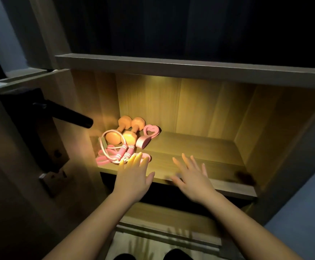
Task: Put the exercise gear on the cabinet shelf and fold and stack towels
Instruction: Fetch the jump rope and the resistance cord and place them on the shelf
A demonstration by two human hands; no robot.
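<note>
Pink and orange, all bunched at the left end of the lit wooden shelf (194, 145): that's the exercise gear. Two dumbbells (129, 137) lie side by side, pointing toward the back wall. Just right of them sits a pink heart-shaped grip trainer (143, 143), close against the nearer dumbbell. In front, the pink jump rope (124, 150) is coiled up, one loop running round a dumbbell head, its two striped handles lying together.

My left hand (133, 174) hovers at the shelf's front edge, fingers straight and spread, tips over the rope's nearest loop. Whether they touch it, I can't tell. My right hand (193, 177) is out beside it, clear of the left, fingers fanned over bare wood, a little blurred, gripping nothing. Both palms face down.

Off to my left, a black lever handle (68, 115) juts from a door panel.
</note>
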